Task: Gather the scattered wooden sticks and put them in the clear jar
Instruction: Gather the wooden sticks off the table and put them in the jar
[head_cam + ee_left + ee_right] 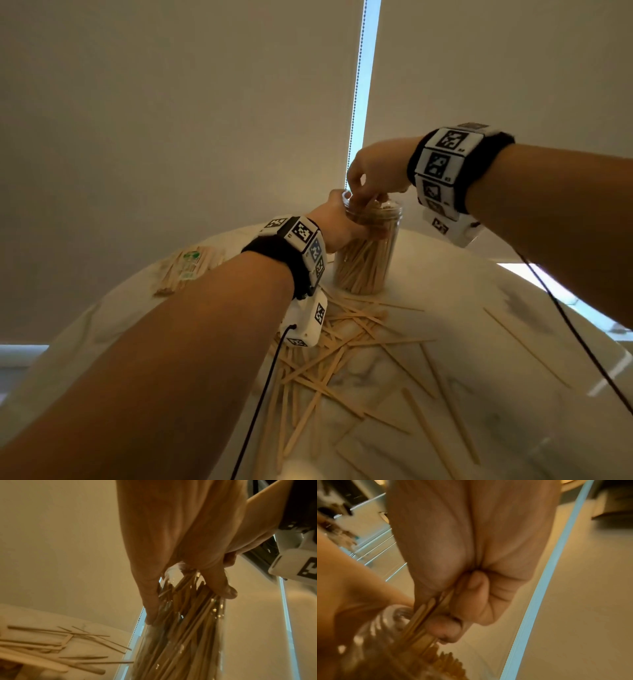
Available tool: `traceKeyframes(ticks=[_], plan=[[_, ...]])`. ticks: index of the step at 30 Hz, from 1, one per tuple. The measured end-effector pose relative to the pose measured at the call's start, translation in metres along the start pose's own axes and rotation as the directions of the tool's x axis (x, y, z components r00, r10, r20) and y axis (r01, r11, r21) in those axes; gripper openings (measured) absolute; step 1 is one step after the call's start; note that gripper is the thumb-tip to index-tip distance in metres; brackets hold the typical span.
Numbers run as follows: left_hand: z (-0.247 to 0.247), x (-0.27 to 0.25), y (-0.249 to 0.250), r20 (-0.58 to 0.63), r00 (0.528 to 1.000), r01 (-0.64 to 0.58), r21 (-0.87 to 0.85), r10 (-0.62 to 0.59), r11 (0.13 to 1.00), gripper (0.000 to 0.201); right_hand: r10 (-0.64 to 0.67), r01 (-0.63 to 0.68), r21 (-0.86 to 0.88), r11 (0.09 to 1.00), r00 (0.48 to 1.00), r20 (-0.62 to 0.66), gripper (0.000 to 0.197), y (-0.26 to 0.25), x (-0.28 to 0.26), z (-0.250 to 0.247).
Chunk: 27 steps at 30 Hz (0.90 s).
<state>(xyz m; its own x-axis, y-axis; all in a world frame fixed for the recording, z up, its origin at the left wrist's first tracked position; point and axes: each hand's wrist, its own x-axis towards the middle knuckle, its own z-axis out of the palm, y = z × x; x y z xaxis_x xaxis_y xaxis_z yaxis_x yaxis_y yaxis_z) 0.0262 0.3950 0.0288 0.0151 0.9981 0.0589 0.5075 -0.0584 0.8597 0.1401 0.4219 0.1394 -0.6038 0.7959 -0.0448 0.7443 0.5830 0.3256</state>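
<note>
Marble-patterned table under drawn blinds fills my head view, and the clear jar stands at about 12 o'clock of the scatter, already packed nearly to its neck with sticks. My left hand is wrapped round the jar's upper wall from 9 o'clock, thumb and fingers curled on the glass, steadying it. My right hand sits over the mouth, pinching a small bundle of sticks whose lower ends are already in the opening; the right wrist view shows the fingers closed tight on them. I judge the job well past half. What's left: a loose pile of wooden sticks at 6 o'clock of the jar, and a few strays running out toward 4 o'clock. A separate packet of sticks lies at 9 o'clock; whether it counts I cannot tell.
</note>
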Motion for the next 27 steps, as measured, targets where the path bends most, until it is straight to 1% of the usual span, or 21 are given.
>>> traceKeyframes(ticks=[2, 3, 6, 8, 10, 12, 14, 18, 19, 20, 23, 25, 27], plan=[[0.000, 0.000, 0.001, 0.008, 1.000, 0.018, 0.011, -0.019, 1.000, 0.118, -0.018, 0.019, 0.042, 0.999, 1.000, -0.017, 0.018, -0.005, 0.003, 0.003], [0.002, 0.002, 0.000, 0.005, 1.000, 0.016, 0.014, -0.016, 1.000, 0.115, -0.019, 0.020, 0.035, 0.999, 1.000, -0.012, 0.015, -0.007, 0.005, 0.004], [0.008, 0.022, -0.015, -0.023, 1.000, 0.008, 0.029, -0.007, 1.000, 0.114, 0.018, -0.015, -0.061, 0.998, 0.999, 0.037, 0.010, -0.008, 0.005, 0.002], [0.008, 0.020, -0.017, -0.032, 0.999, 0.016, 0.016, -0.016, 1.000, 0.114, 0.045, -0.041, -0.104, 0.994, 0.998, 0.036, 0.010, -0.006, 0.006, 0.001], [0.006, 0.012, -0.012, -0.032, 0.999, 0.006, 0.012, -0.005, 1.000, 0.114, 0.048, -0.047, -0.110, 0.993, 0.999, 0.003, 0.013, -0.007, 0.008, 0.002], [0.005, 0.010, -0.011, -0.017, 1.000, -0.004, -0.006, 0.004, 1.000, 0.113, 0.039, -0.040, -0.034, 0.999, 0.999, -0.016, 0.019, -0.008, 0.012, 0.005], [0.005, 0.009, -0.010, -0.010, 1.000, -0.011, -0.013, 0.011, 1.000, 0.110, 0.034, -0.034, 0.025, 0.999, 0.999, -0.017, 0.019, -0.010, 0.012, 0.007], [0.007, 0.014, -0.014, -0.016, 1.000, -0.016, -0.015, 0.015, 1.000, 0.117, 0.075, -0.076, -0.069, 0.995, 0.997, -0.010, 0.014, -0.011, 0.012, 0.012], [0.007, 0.014, -0.014, -0.019, 1.000, -0.020, -0.023, 0.020, 1.000, 0.120, 0.090, -0.091, -0.062, 0.994, 0.996, -0.011, 0.015, -0.012, 0.014, 0.013], [0.008, 0.016, -0.015, -0.027, 0.999, -0.020, -0.025, 0.019, 0.999, 0.123, 0.099, -0.099, -0.051, 0.994, 0.995, 0.005, 0.019, -0.012, 0.016, 0.015], [0.010, 0.024, -0.020, -0.030, 0.999, -0.027, -0.048, 0.025, 0.999, 0.128, 0.130, -0.133, 0.027, 0.991, 0.988, 0.082, 0.033, -0.011, 0.018, 0.014], [0.011, 0.026, -0.022, -0.034, 0.999, -0.026, -0.056, 0.024, 0.998, 0.127, 0.124, -0.137, 0.118, 0.983, 0.986, 0.113, 0.032, -0.006, 0.018, 0.010], [0.012, 0.026, -0.023, -0.031, 0.999, -0.020, -0.088, 0.017, 0.996, 0.127, 0.092, -0.111, 0.170, 0.979, 0.989, 0.113, 0.024, -0.002, 0.014, 0.006]])
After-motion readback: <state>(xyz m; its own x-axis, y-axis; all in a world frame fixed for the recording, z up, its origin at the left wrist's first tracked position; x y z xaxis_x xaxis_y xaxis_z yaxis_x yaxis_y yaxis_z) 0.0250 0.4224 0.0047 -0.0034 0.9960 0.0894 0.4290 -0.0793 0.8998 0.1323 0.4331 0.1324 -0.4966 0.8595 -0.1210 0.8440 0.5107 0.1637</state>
